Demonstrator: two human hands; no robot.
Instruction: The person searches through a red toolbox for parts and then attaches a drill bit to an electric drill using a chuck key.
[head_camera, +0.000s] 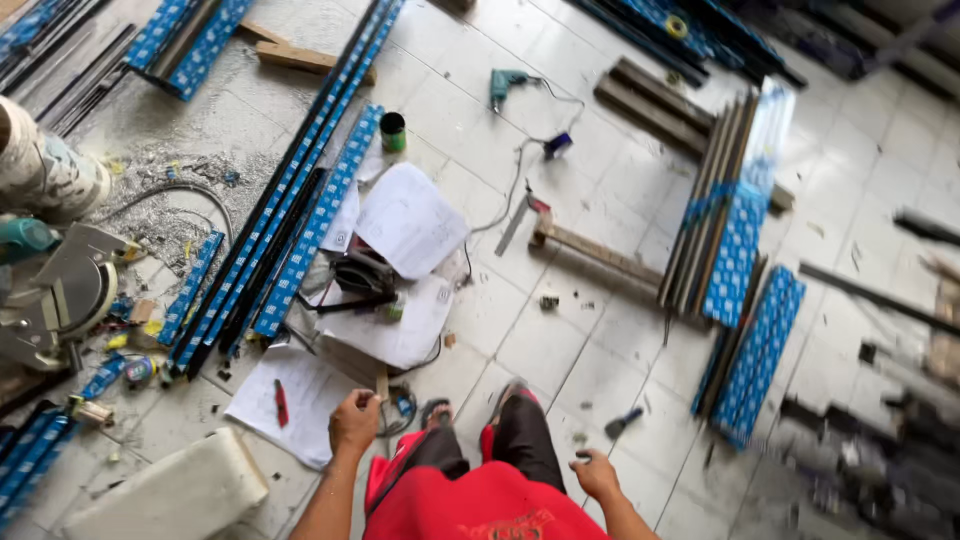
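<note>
White paper sheet (300, 400) under fisted left hand (355, 420), right hand (597, 475) loosely curled, empty

Glossy white floor tiles (600, 370), matt paper sheets (410, 215), rough wooden batten (595, 255), blue-wrapped metal profiles (320, 215)

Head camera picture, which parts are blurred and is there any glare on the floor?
Head view: the right edge smears with motion blur, worst at the lower right; the white paper sheets and teal drill stay fairly sharp; the white floor tiles show soft daylight sheen, no hard glare.
</note>
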